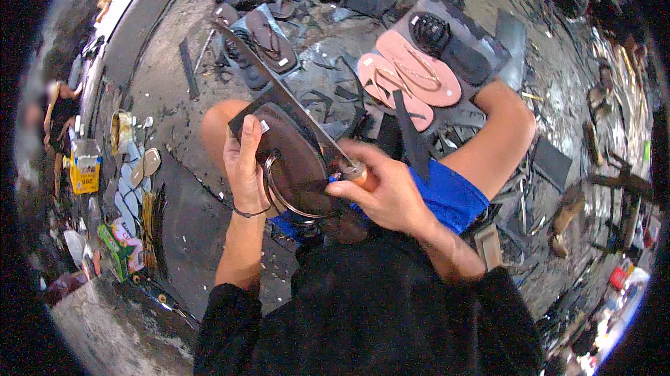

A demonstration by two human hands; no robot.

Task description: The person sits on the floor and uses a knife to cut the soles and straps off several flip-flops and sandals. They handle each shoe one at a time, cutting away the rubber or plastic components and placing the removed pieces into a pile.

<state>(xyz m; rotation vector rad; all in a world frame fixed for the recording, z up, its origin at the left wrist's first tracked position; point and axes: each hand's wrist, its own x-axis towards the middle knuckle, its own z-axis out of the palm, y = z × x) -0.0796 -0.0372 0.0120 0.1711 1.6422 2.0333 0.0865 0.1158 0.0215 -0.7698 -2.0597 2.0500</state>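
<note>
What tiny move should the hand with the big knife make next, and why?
Perhaps the right hand should slide the knife along the brown sandal: the blade lies close to its edge, black sheet sticks out past the sole, and the left hand grips the sandal.

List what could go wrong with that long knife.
The long knife in the right hand lies close along the edge of the dark sandal; a slip could gouge it.

The bare left hand grips that sandal, so a stray stroke might cut it.

The bare left knee is close by, perhaps within the knife's reach.
</note>
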